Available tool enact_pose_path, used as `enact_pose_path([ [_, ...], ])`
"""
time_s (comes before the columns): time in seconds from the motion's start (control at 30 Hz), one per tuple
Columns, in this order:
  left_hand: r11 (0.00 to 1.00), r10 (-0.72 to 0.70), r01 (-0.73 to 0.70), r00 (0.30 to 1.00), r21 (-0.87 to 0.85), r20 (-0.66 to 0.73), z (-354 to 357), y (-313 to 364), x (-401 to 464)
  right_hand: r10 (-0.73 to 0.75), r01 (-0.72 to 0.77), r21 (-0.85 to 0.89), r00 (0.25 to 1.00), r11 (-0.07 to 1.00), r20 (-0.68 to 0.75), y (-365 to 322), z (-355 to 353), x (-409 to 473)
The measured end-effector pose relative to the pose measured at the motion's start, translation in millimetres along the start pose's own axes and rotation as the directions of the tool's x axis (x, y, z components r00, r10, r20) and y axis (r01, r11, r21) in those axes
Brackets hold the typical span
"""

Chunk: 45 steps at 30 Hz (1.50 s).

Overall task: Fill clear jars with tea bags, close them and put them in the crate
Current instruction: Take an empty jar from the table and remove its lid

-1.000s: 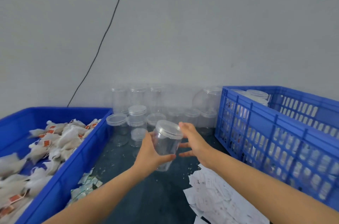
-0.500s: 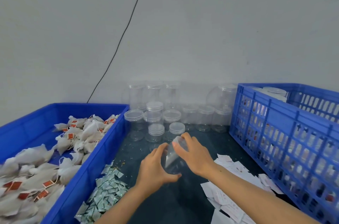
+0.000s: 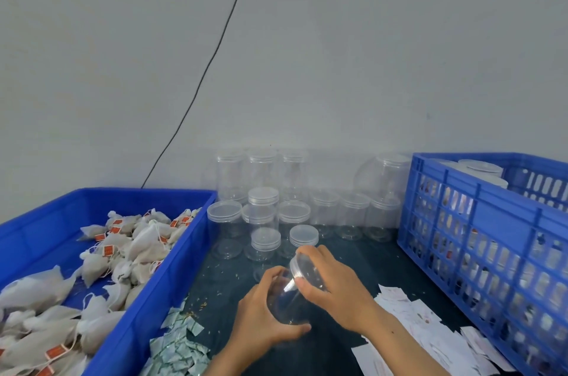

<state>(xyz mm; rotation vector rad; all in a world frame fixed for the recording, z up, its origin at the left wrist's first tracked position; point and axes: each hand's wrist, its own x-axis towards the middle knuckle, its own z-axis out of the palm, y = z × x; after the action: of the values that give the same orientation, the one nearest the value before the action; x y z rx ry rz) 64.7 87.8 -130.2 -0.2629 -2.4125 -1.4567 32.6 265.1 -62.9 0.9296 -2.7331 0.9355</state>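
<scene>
Jar (image 3: 284,303) gripped between left hand (image 3: 265,318) and right hand (image 3: 336,288).

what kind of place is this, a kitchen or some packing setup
Most likely a small packing station, not a kitchen: a blue bin heaped with tea bags, rows of empty clear jars against a bare wall, and a blue crate holding filled jars.

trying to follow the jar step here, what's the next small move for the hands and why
Probably twist the lid off. The left hand grips the empty clear jar, tilted, while the right hand wraps its lid, so it must open before tea bags from the blue bin go in.
</scene>
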Motion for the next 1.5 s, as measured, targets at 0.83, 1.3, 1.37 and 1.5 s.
enact_pose_path([
  [0.83, 0.979, 0.15, -0.129, 0.979, 0.156, -0.137, 8, -28, 14, 0.246, -0.271, 0.045, 0.921, 0.961, 0.302, -11, -22, 31],
  [1.3, 0.985, 0.141, -0.129, 0.985, 0.119, -0.101, 3, -34, 16, 0.269, -0.258, -0.075, 0.927, 0.963, 0.26, -16, -14, 36],
  [1.37, 0.984, 0.147, -0.136, 0.985, 0.115, -0.094, 3, -33, 15, 0.169, -0.178, 0.0, 0.936, 0.984, 0.309, -14, -21, 32],
  [1.5, 0.974, 0.175, -0.161, 0.982, 0.162, -0.077, 3, -29, 14, 0.097, -0.145, 0.105, 0.925, 0.984, 0.367, -11, -41, 23],
])
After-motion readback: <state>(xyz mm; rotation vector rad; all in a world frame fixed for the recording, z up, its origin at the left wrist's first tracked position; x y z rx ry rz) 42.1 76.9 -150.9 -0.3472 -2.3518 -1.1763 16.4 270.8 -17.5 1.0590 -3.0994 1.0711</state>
